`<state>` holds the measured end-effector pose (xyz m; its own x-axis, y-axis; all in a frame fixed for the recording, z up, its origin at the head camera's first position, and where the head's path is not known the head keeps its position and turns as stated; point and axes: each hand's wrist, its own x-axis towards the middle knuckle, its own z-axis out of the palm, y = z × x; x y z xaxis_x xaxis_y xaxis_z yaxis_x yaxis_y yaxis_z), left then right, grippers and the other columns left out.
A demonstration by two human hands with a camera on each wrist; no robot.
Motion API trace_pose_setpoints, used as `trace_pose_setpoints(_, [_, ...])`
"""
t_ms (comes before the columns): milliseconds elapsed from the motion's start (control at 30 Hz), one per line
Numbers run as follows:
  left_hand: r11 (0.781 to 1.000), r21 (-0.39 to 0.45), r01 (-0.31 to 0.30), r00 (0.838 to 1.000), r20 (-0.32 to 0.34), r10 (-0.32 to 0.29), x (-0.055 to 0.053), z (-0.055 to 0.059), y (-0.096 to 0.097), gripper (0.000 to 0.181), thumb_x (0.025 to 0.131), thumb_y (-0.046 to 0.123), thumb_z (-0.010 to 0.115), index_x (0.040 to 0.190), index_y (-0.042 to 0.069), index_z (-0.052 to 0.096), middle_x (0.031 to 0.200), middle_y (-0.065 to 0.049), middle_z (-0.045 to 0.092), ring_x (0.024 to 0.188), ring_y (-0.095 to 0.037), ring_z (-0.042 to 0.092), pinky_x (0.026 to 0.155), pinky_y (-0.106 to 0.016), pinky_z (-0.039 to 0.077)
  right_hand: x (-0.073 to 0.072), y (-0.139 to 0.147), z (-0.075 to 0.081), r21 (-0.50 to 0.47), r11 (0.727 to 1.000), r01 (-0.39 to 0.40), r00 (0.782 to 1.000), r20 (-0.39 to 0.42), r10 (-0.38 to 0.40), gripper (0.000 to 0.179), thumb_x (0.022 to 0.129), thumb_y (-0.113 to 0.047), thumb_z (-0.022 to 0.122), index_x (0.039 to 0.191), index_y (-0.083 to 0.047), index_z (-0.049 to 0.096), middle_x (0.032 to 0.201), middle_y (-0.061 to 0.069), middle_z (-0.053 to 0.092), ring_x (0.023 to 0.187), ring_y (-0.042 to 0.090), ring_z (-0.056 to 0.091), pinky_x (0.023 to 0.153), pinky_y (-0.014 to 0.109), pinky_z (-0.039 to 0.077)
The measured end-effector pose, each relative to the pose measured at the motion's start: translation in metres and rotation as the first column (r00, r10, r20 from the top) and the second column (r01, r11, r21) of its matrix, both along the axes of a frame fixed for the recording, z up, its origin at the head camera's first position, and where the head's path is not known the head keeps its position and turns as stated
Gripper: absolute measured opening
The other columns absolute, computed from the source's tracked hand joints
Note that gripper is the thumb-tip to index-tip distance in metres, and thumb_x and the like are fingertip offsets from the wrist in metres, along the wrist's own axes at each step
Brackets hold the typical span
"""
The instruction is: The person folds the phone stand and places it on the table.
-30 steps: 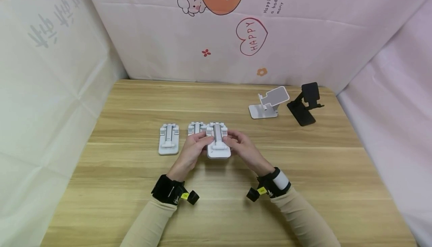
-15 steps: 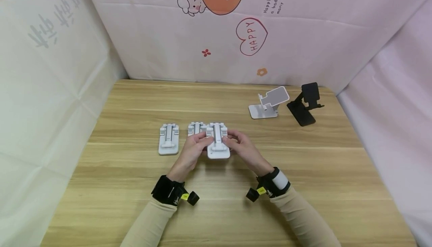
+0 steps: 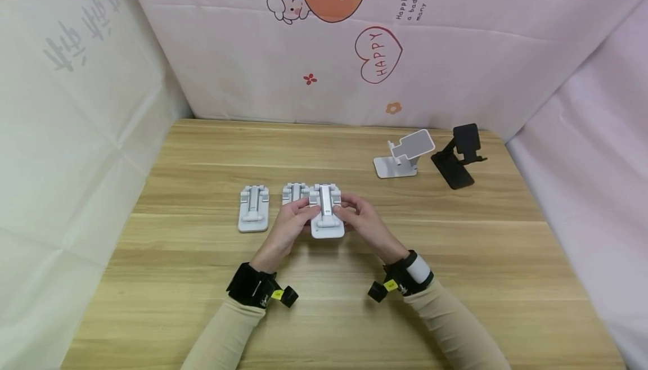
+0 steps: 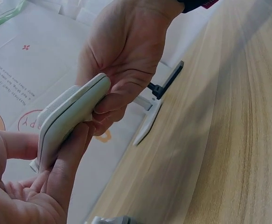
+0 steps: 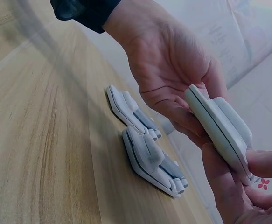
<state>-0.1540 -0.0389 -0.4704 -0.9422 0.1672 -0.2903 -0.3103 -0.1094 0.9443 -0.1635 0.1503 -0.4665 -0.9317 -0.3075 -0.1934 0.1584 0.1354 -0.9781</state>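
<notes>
A folded white phone stand (image 3: 326, 212) is held up off the table between both hands, its hinged arm side facing up. My left hand (image 3: 286, 228) grips its left edge, thumb on top and fingers underneath. On the opposite edge my right hand (image 3: 372, 229) grips it the same way. Both wrist views show the stand's thin side (image 4: 73, 116) and the fingers beneath it. Just behind the left hand lies a second folded white stand (image 3: 295, 191), partly hidden by that hand in the head view. Farther left, a third folded white stand (image 3: 253, 215) lies flat.
An unfolded white phone stand (image 3: 405, 153) stands at the back right of the wooden table (image 3: 324, 325). Beside it is an unfolded black stand (image 3: 457, 156). Printed cloth (image 3: 243, 66) hangs along the table's back and sides.
The held phone stand has tilted very slightly between the hands. Both hands keep their grip in nearly the same place, and the other stands lie as before.
</notes>
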Motion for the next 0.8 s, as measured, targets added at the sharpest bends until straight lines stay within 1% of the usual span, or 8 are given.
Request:
trace_pose_setpoints(100, [1.000, -0.017, -0.008, 1.000, 0.010, 0.008, -0.001, 0.000, -0.001, 0.046, 0.090, 0.020, 0.060, 0.132, 0.001, 0.052, 0.111, -0.016, 0.068, 0.085, -0.018, 0.065, 0.076, -0.033, 0.056, -0.002, 0.000, -0.001, 0.013, 1.000, 0.016, 1.000, 0.018, -0.017, 0.051, 0.092, -0.028, 0.059, 0.135, -0.003, 0.046, 0.113, 0.015, 0.053, 0.085, 0.018, 0.061, 0.075, 0.033, 0.054])
trace_pose_setpoints(233, [0.999, -0.019, -0.043, 0.999, 0.012, 0.043, -0.002, 0.000, -0.004, 0.045, 0.090, 0.021, 0.060, 0.131, 0.002, 0.053, 0.115, -0.016, 0.066, 0.084, -0.019, 0.065, 0.077, -0.034, 0.057, -0.007, 0.001, -0.003, 0.045, 0.997, 0.058, 0.998, 0.030, -0.059, 0.051, 0.093, -0.029, 0.058, 0.135, -0.004, 0.045, 0.115, 0.013, 0.050, 0.089, 0.019, 0.058, 0.078, 0.034, 0.053])
trace_pose_setpoints(367, [0.998, 0.026, -0.066, 0.998, 0.013, 0.065, -0.003, 0.000, -0.009, 0.041, 0.091, 0.020, 0.060, 0.127, 0.002, 0.056, 0.118, -0.018, 0.064, 0.087, -0.024, 0.067, 0.081, -0.037, 0.056, -0.013, 0.005, -0.007, 0.079, 0.993, 0.087, 0.996, 0.020, -0.088, 0.050, 0.093, -0.027, 0.057, 0.135, -0.003, 0.044, 0.116, 0.013, 0.050, 0.091, 0.019, 0.057, 0.079, 0.032, 0.053])
trace_pose_setpoints(467, [0.996, 0.066, -0.067, 0.998, 0.015, 0.066, -0.004, 0.000, -0.012, 0.042, 0.092, 0.019, 0.058, 0.129, 0.000, 0.053, 0.120, -0.023, 0.061, 0.094, -0.033, 0.064, 0.086, -0.045, 0.053, -0.018, 0.007, -0.010, 0.086, 0.992, 0.089, 0.996, 0.024, -0.091, 0.050, 0.094, -0.026, 0.057, 0.136, -0.002, 0.044, 0.116, 0.014, 0.050, 0.092, 0.020, 0.056, 0.079, 0.031, 0.052])
trace_pose_setpoints(567, [0.994, 0.085, -0.066, 0.998, 0.004, 0.066, -0.004, 0.000, -0.015, 0.045, 0.093, 0.019, 0.057, 0.131, -0.003, 0.050, 0.123, -0.026, 0.059, 0.101, -0.040, 0.060, 0.089, -0.048, 0.051, -0.022, 0.009, -0.014, 0.097, 0.992, 0.085, 0.996, 0.023, -0.087, 0.050, 0.095, -0.026, 0.055, 0.136, -0.002, 0.043, 0.116, 0.014, 0.050, 0.095, 0.021, 0.055, 0.080, 0.030, 0.053])
trace_pose_setpoints(700, [0.995, 0.079, -0.068, 0.997, -0.023, 0.070, -0.005, 0.001, -0.018, 0.045, 0.094, 0.022, 0.057, 0.131, -0.003, 0.051, 0.123, -0.028, 0.057, 0.102, -0.042, 0.059, 0.085, -0.044, 0.053, -0.027, 0.010, -0.020, 0.121, 0.990, 0.076, 0.997, -0.001, -0.077, 0.048, 0.095, -0.022, 0.055, 0.135, 0.001, 0.044, 0.117, 0.016, 0.051, 0.098, 0.022, 0.056, 0.082, 0.028, 0.053])
trace_pose_setpoints(800, [0.995, 0.055, -0.081, 0.996, -0.032, 0.083, -0.005, 0.002, -0.020, 0.045, 0.093, 0.024, 0.058, 0.130, -0.001, 0.052, 0.122, -0.027, 0.059, 0.101, -0.039, 0.060, 0.081, -0.040, 0.055, -0.031, 0.012, -0.026, 0.145, 0.987, 0.072, 0.997, -0.007, -0.072, 0.045, 0.094, -0.018, 0.056, 0.134, 0.000, 0.046, 0.115, 0.017, 0.054, 0.096, 0.023, 0.057, 0.077, 0.027, 0.054])
